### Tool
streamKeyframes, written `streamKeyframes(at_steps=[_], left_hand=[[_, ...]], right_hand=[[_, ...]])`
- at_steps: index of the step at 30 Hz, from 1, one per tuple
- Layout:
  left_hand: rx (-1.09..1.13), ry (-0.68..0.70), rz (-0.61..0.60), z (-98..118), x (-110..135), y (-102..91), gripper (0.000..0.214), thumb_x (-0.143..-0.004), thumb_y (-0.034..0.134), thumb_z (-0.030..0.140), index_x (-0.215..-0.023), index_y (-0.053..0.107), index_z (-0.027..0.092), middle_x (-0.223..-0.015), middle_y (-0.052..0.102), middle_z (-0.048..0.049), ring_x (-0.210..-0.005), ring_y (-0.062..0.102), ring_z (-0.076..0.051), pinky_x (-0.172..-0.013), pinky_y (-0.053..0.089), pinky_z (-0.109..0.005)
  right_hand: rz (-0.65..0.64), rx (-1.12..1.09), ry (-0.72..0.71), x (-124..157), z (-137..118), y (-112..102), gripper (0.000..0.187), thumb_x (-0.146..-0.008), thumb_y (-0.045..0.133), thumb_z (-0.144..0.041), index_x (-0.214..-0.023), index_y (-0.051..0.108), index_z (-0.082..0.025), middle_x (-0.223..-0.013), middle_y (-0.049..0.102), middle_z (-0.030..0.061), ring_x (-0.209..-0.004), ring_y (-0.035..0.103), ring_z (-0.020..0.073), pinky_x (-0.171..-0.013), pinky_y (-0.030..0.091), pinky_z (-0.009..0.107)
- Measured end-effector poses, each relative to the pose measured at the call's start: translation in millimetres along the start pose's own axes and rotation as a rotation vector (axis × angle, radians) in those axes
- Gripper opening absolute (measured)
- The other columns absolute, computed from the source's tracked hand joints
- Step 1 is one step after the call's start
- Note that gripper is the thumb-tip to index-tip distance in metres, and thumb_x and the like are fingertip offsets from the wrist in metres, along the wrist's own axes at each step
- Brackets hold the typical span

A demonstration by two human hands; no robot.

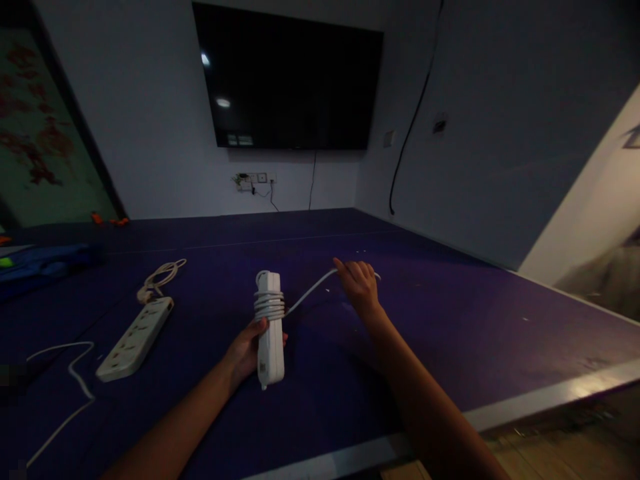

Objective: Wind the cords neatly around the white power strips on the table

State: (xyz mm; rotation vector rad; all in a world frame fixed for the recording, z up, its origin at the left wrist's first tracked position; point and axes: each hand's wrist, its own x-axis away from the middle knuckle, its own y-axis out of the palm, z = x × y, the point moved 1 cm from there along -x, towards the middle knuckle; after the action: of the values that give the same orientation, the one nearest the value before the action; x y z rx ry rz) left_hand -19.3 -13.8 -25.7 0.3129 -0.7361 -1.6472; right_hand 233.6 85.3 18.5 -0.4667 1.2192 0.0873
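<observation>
Upright in my left hand (249, 347) is a white power strip (271, 350), gripped round its lower half with the thumb across the front. Several turns of its white cord (269, 305) wrap around the upper half. From those turns the cord runs up and right to my right hand (358, 283), whose fingers are closed on it. A short bit of cord shows past the right hand's far side. The fingers behind the strip are mostly hidden.
A second power strip (137, 340) lies to the left, its coiled cord and plug (157, 280) behind it. A loose white cable (80, 377) crosses the left side. Blue cloth (50, 260) lies far left on the purple surface (425, 320). A television (295, 80) hangs on the wall.
</observation>
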Motion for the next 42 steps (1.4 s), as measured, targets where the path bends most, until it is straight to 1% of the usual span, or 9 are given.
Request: streamKeyframes(at_steps=[5,10,13,19,23,30,33,38,42], left_hand=[[0.114,0.035,-0.009,-1.1,-0.5,0.7,0.020,-0.073,0.067,0.021,-0.089,0.058,0.014,-0.073,0.067,-0.0050,-0.069,0.066,-0.020,-0.078,0.051,-0.040],[0.015,-0.062,0.011,-0.1,3.3,4.1,0.028,-0.071,0.070,0.022,-0.093,0.055,0.014,-0.074,0.067,-0.0072,-0.064,0.065,-0.019,-0.065,0.053,-0.033],[-0.038,-0.033,0.088,1.0,5.1,8.4,0.026,-0.069,0.069,0.016,-0.090,0.053,0.015,-0.070,0.066,-0.0062,-0.061,0.065,-0.019,-0.062,0.053,-0.031],[-0.040,-0.071,0.203,2.4,6.0,10.9,0.027,-0.069,0.062,0.014,-0.095,0.056,0.009,-0.074,0.068,-0.0124,-0.065,0.067,-0.023,-0.061,0.053,-0.033],[0.016,-0.060,0.207,6.1,5.3,6.6,0.032,-0.069,0.056,0.014,-0.101,0.056,0.007,-0.069,0.067,-0.0107,-0.058,0.065,-0.019,-0.054,0.051,-0.029],[0.192,-0.010,0.232,17.6,8.3,9.9,0.040,-0.068,0.051,0.014,-0.107,0.054,0.008,-0.069,0.062,-0.0071,-0.055,0.061,-0.017,-0.049,0.051,-0.028],[0.205,0.035,0.246,20.2,10.4,12.0,0.039,-0.068,0.051,0.015,-0.106,0.054,0.009,-0.071,0.061,-0.0072,-0.056,0.061,-0.018,-0.048,0.051,-0.028],[0.221,0.044,0.253,20.4,10.8,12.8,0.036,-0.068,0.051,0.016,-0.103,0.054,0.010,-0.072,0.060,-0.0066,-0.056,0.060,-0.017,-0.046,0.050,-0.027],[0.235,0.023,0.272,20.0,9.7,12.9,0.038,-0.067,0.052,0.014,-0.105,0.052,0.012,-0.074,0.061,-0.0064,-0.056,0.060,-0.017,-0.046,0.051,-0.028]], right_hand=[[0.002,-0.040,0.032,-0.9,9.1,-1.7,0.030,-0.092,0.045,-0.023,-0.117,0.060,-0.023,-0.081,0.056,0.0064,-0.075,0.047,0.0165,-0.071,0.033,0.031],[0.049,0.027,0.006,-3.1,11.5,-4.2,0.024,-0.092,0.047,-0.023,-0.108,0.065,-0.021,-0.078,0.058,0.0054,-0.073,0.046,0.0155,-0.071,0.032,0.030],[0.067,0.041,-0.012,-3.7,9.5,-5.9,0.023,-0.091,0.048,-0.023,-0.107,0.064,-0.020,-0.079,0.059,0.0052,-0.073,0.046,0.0154,-0.071,0.033,0.030],[-0.024,-0.008,0.056,-3.5,7.8,-2.6,0.023,-0.091,0.047,-0.022,-0.104,0.065,-0.021,-0.081,0.059,0.0054,-0.075,0.046,0.0167,-0.073,0.033,0.031],[-0.005,-0.038,0.187,-2.0,12.2,3.6,0.023,-0.088,0.046,-0.018,-0.099,0.066,-0.021,-0.083,0.061,0.0054,-0.078,0.047,0.0185,-0.076,0.033,0.033],[0.001,0.024,0.508,7.8,22.6,11.8,0.033,-0.084,0.043,-0.015,-0.110,0.062,-0.019,-0.092,0.064,0.0101,-0.089,0.049,0.0239,-0.080,0.033,0.039],[-0.122,0.108,0.658,13.7,26.2,12.7,0.029,-0.082,0.047,-0.019,-0.106,0.065,-0.016,-0.093,0.064,0.0148,-0.091,0.051,0.0271,-0.076,0.036,0.040],[-0.594,0.071,0.979,20.7,34.6,18.3,0.023,-0.079,0.056,-0.027,-0.087,0.071,-0.011,-0.082,0.065,0.0190,-0.077,0.061,0.0264,-0.066,0.043,0.035],[-0.611,0.062,1.061,22.0,41.6,19.8,0.027,-0.083,0.051,-0.028,-0.088,0.070,-0.010,-0.078,0.065,0.0196,-0.072,0.064,0.0257,-0.062,0.045,0.033]])
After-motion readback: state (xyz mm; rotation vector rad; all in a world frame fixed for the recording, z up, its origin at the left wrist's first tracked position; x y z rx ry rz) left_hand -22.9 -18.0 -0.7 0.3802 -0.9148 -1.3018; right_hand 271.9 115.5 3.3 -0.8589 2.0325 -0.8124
